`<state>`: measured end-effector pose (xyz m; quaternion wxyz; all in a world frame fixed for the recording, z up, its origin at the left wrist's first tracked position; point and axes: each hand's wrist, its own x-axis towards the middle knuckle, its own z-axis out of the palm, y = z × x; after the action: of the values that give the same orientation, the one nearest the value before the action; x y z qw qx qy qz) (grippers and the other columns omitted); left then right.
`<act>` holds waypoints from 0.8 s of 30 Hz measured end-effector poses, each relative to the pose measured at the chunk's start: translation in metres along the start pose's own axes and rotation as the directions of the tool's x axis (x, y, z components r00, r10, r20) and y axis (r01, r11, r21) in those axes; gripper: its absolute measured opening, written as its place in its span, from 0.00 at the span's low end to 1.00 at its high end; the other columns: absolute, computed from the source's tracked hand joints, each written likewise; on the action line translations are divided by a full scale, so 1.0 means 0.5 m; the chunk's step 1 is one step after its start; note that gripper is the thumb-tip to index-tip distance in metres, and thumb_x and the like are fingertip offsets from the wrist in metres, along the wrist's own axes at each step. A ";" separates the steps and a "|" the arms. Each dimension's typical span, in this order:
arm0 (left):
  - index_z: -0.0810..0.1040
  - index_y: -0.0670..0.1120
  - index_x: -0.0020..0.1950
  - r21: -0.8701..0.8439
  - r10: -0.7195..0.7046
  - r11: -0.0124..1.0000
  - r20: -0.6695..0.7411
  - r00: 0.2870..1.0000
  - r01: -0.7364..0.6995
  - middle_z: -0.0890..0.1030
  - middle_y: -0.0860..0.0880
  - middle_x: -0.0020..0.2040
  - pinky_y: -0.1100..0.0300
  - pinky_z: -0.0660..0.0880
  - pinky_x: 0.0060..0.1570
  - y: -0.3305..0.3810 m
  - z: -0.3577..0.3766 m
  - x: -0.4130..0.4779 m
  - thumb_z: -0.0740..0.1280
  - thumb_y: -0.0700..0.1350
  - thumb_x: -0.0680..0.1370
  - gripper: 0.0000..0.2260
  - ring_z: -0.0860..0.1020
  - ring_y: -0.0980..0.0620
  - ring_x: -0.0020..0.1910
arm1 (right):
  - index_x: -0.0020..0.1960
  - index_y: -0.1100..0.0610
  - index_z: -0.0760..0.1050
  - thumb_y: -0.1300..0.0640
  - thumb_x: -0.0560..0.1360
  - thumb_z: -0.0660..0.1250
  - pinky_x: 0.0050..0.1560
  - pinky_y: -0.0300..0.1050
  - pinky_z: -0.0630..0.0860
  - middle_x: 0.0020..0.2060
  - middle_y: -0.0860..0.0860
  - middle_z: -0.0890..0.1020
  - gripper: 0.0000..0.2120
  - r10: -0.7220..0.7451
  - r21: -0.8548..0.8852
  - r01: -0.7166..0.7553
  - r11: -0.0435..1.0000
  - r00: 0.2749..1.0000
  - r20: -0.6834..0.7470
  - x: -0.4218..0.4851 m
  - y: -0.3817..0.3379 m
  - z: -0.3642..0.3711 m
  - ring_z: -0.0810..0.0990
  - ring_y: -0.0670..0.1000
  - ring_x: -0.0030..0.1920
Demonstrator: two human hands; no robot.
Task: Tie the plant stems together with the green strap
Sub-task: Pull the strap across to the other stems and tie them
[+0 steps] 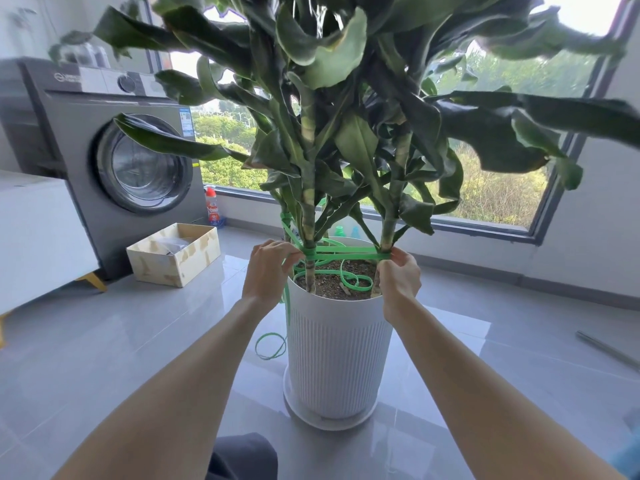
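A tall white ribbed pot [337,355] holds a leafy plant with two thick stems, the left stem [309,202] and the right stem [393,209]. A green strap [343,252] runs in several bands between the two stems just above the soil; slack loops lie on the soil and trail down to the floor at the pot's left. My left hand [266,271] pinches the strap beside the left stem. My right hand [398,275] pinches the strap where it wraps the right stem.
A grey washing machine [114,161] stands at the left, with an open cardboard box [175,252] on the floor in front of it. A white cabinet [34,233] is at the far left. A wide window [485,188] lies behind the plant. A metal rod [606,351] lies on the tiles at right.
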<state>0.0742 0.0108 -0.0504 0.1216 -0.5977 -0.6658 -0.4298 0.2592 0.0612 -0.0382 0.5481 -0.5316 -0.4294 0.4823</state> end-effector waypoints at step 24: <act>0.79 0.42 0.42 -0.306 -0.285 0.883 0.251 0.925 0.355 0.80 0.49 0.42 0.71 0.69 0.33 0.029 -0.032 0.009 0.69 0.39 0.75 0.03 0.78 0.54 0.41 | 0.65 0.54 0.71 0.70 0.72 0.59 0.36 0.36 0.69 0.56 0.49 0.79 0.24 0.000 0.019 0.000 1.000 1.000 0.003 0.002 0.002 0.004 0.75 0.48 0.47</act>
<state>0.0806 0.0012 -0.0314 -0.1252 -0.5309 -0.6782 -0.4925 0.2573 0.0627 -0.0392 0.5525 -0.5258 -0.4257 0.4868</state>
